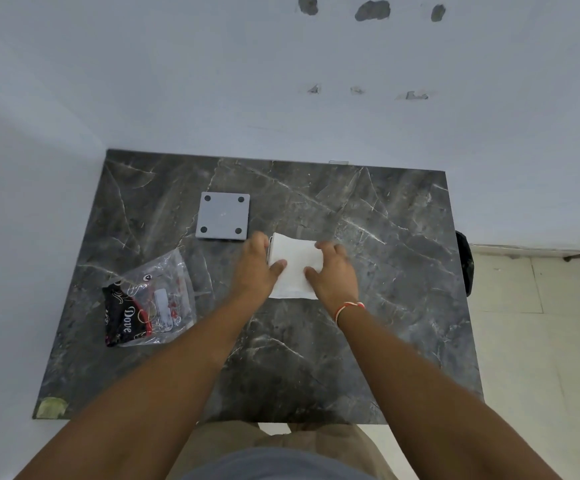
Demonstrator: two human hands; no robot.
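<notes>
A white folded cloth or paper (295, 268) lies near the middle of a dark marble table (385, 271). My left hand (259, 263) holds its left edge, thumb on top and fingers curled round the side, where a thin pale edge shows under the fingers. My right hand (333, 271) grips the right side, thumb on the white surface and fingers curled over the far corner. A red and white thread circles my right wrist.
A grey square plate (222, 216) with four dark corner dots lies just behind my left hand. A clear plastic bag (150, 303) holding a dark "Dove" packet sits at the left. White walls stand behind and left; tiled floor and a dark object (465, 261) lie to the right.
</notes>
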